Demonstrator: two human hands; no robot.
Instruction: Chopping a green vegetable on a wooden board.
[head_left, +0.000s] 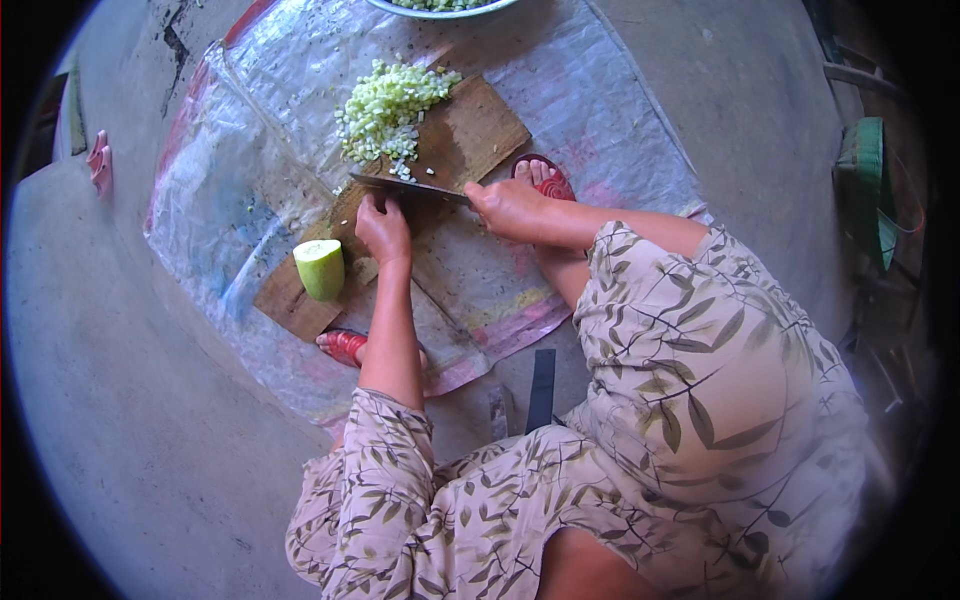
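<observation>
My right hand (501, 208) grips the handle of a long-bladed knife (409, 186), whose blade reaches left across a wooden board (480, 135). My left hand (384, 226) is just below the blade, near its tip end, with fingers bent over the board; whether it pinches something small there cannot be told. A heap of diced pale green vegetable (394, 105) lies beyond the blade, partly on the board and partly on a plastic sheet (247, 217). The cut piece of a green gourd-like vegetable (320, 271) stands on the board's near left part, its pale cut face up.
A metal basin (442, 10) holding diced vegetable is at the top edge. My feet in red sandals (343, 346) flank the board. A dark flat strip (541, 390) lies near my lap. On the right is a green woven object (866, 187); pink footwear (100, 165) lies far left.
</observation>
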